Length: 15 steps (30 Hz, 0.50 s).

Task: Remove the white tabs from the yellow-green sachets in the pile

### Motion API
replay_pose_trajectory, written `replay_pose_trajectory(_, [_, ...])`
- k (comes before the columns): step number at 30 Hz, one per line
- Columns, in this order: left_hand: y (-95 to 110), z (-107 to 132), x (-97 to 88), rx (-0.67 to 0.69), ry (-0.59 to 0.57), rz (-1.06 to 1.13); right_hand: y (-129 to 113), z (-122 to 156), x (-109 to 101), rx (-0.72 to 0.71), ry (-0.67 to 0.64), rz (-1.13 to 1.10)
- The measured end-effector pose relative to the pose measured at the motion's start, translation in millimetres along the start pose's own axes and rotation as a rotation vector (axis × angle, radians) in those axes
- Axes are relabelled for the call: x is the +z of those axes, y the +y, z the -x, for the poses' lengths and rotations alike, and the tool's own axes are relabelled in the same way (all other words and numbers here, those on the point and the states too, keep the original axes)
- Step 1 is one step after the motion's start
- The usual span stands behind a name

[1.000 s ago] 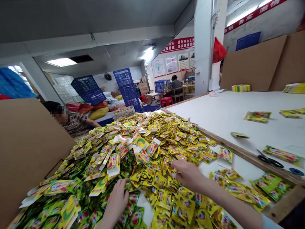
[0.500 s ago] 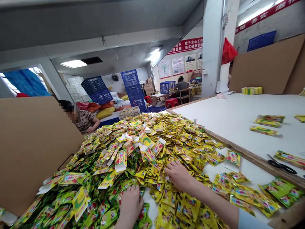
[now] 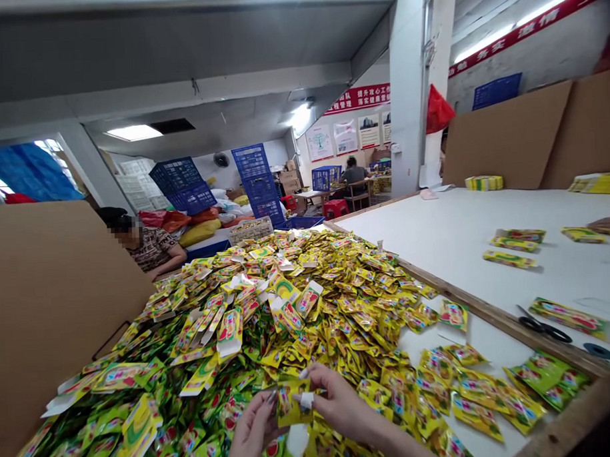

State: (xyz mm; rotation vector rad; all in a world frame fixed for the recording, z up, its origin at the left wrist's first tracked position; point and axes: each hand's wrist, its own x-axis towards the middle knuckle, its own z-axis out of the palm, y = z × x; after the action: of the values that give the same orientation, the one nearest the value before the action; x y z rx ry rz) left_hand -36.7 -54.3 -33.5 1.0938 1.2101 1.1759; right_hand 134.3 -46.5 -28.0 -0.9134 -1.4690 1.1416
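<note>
Low in the middle of the head view, a small shiny yellow packet [image 3: 287, 404] is held up between my two hands. My left hand [image 3: 254, 427] is closed, its thumb and fingers pinching the packet's left edge. From the other side my right hand [image 3: 336, 401] grips it between thumb and index finger; something white wraps the thumb tip. Below and around them spreads a large heap of yellow packets [image 3: 358, 313], with green packets [image 3: 176, 419] on the left. Several printed cardboard boxes [image 3: 230, 331] lie on top of the heap.
A wooden strip [image 3: 462, 296] divides the heap from a white table [image 3: 385, 219] on the right. Black scissors [image 3: 543, 327] and a dark tape ring [image 3: 599, 350] lie beside it. A cardboard panel [image 3: 58, 317] stands left; behind it sits a person [image 3: 153, 250]. Another hand [image 3: 608, 224] shows far right.
My hands have come together from separate spots on the heap and now hold a yellow packet between them. The view has shifted slightly right. Another person's hand has appeared at the right edge.
</note>
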Motion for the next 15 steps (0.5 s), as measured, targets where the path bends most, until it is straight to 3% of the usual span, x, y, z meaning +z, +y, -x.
replay_pose_trajectory(5, [-0.5,-7.6,25.3,0.032,-0.022,0.030,14.5,0.6,2.4,0.181,0.132,-0.359])
replay_pose_trajectory(7, [-4.3,-11.4,32.4,0.125,-0.063,-0.072,17.6,1.6,2.1,0.265,0.133,-0.495])
replay_pose_trajectory(9, [-6.4,-17.3,38.0,0.245,-0.087,-0.253,16.6,3.7,-5.4,0.255,0.099,-0.491])
replay_pose_trajectory(12, [-0.3,-38.2,40.5,0.357,-0.043,-0.462,9.9,10.1,-30.1,0.079,0.103,-0.123])
replay_pose_trajectory(15, [17.6,-76.7,37.3,0.415,0.126,-0.634,5.9,21.5,-56.4,-0.161,0.079,0.721])
